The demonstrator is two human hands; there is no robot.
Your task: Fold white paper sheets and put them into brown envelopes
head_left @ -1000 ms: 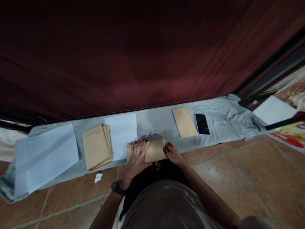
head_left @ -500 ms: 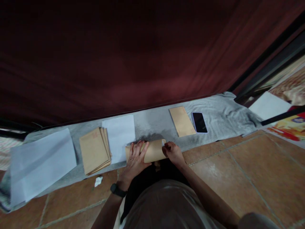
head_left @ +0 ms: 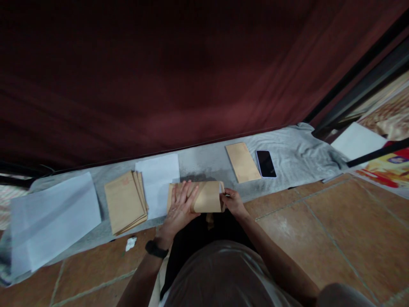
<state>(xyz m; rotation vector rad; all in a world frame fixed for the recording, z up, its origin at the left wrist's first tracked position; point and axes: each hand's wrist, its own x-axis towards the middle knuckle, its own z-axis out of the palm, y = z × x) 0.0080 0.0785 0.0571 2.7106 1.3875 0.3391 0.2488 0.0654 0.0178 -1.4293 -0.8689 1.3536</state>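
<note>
A brown paper envelope [head_left: 207, 197] lies crosswise in front of me at the near edge of the cloth-covered bench. My left hand [head_left: 182, 204] rests flat on its left part, fingers spread. At its right end, my right hand [head_left: 234, 202] has its fingers curled closed at the envelope's mouth; exactly how they grip is partly hidden. A sliver of white paper shows inside that mouth. Just behind the envelope's left end is a stack of white paper [head_left: 158, 179]. Left of that, several brown envelopes [head_left: 124, 202] sit in a slightly fanned pile.
Large white sheets [head_left: 57, 221] cover the bench's left end. Another brown envelope [head_left: 243, 162] lies to the right, beside a dark-screened phone [head_left: 266, 163]. A grey cloth [head_left: 300, 149] covers the bench, with a dark red panel [head_left: 191, 85] behind. A white scrap [head_left: 131, 243] is on the tiled floor.
The envelope's right part has tipped up flatter and squarer, its mouth now wider. My left hand's fingers have spread slightly; my right hand has shifted a little right along the mouth.
</note>
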